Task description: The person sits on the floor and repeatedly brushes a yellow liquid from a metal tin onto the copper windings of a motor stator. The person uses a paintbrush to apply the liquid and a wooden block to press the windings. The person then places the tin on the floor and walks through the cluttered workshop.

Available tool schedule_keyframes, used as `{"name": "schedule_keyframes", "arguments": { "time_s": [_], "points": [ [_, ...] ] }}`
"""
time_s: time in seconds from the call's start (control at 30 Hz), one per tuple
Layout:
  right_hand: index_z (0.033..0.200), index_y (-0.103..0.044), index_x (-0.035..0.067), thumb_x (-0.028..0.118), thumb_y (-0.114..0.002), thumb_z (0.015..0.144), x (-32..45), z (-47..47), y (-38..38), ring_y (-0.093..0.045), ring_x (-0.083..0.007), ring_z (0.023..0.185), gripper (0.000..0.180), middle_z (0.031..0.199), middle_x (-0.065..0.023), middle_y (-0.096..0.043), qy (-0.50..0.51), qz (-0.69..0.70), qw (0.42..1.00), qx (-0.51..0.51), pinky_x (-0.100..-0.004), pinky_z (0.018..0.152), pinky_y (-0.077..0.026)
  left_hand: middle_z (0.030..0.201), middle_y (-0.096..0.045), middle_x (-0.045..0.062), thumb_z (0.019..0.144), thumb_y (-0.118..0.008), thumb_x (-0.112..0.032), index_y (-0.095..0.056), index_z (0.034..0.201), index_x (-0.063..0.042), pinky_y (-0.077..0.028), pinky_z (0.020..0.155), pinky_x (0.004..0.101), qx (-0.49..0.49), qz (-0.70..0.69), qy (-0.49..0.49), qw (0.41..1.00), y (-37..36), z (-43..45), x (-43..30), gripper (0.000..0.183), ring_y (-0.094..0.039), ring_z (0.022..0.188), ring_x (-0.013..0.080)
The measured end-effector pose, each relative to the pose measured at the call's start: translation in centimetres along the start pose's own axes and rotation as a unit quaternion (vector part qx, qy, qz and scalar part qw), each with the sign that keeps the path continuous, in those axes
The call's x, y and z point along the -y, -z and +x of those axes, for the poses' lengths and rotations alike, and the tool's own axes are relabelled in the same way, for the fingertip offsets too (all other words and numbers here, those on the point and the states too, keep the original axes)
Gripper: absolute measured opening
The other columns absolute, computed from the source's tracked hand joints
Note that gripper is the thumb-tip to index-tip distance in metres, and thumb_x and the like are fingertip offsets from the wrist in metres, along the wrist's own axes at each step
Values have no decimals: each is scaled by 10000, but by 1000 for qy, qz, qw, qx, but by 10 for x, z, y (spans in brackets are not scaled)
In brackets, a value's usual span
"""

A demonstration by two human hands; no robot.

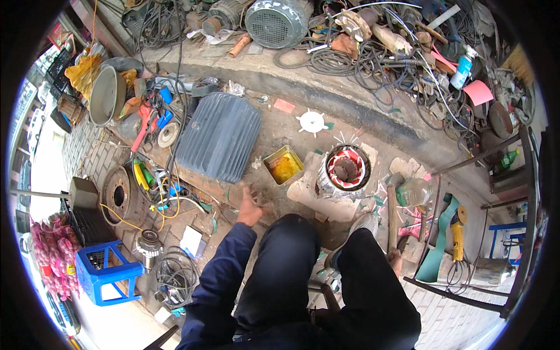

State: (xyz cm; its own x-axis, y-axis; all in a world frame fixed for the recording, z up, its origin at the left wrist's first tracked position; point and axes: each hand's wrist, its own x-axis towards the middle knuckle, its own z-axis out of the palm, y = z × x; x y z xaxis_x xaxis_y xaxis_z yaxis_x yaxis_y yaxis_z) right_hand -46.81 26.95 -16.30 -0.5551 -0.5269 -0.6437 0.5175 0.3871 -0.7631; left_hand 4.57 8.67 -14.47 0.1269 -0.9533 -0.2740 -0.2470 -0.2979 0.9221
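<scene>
My left hand (251, 209) is held over the dirty floor with its fingers apart and nothing in it. Just beyond it lies a ribbed grey motor housing (221, 136), and to its right sits a square tin (283, 165) with yellow-brown residue inside. My right hand (395, 262) shows only in part past my right knee. It is at the lower end of a wooden handle (391, 218); its grip is hidden. Ahead, a motor stator (323, 177) with red-and-white bound windings stands upright on cardboard (302, 199). A white fan wheel (312, 122) lies behind it.
A concrete ledge (262, 83) bears cables and a large electric motor (275, 26). Left are power tool cords, a rusty wheel rim (117, 195) and a blue plastic stool (107, 273). Right, a metal frame (525, 210) stands by a plastic bottle (413, 192) and a yellow angle grinder (457, 234).
</scene>
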Motion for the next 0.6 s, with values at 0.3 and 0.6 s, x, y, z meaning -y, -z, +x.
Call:
{"name": "schedule_keyframes", "arguments": {
  "time_s": [0.3,0.6],
  "points": [
    [652,-364,231,301,-662,978,-70,45,109,-337,-123,423,447,522,54,-351,-136,30,989,-45,-320,414,-246,1615,-355,268,597,-991,-123,-62,1654,-31,-342,1245,440,-39,47,-129,990,-37,57,8,1411,-377,1501,390],
    [599,-378,209,292,-645,985,-85,47,121,-374,-138,422,476,526,26,-439,-129,-24,991,-36,-343,428,-264,1603,-348,212,599,-985,-48,-29,1651,-26,-359,1235,420,-8,46,-139,989,-42,87,25,1422,-411,1478,329]
  ]
}}
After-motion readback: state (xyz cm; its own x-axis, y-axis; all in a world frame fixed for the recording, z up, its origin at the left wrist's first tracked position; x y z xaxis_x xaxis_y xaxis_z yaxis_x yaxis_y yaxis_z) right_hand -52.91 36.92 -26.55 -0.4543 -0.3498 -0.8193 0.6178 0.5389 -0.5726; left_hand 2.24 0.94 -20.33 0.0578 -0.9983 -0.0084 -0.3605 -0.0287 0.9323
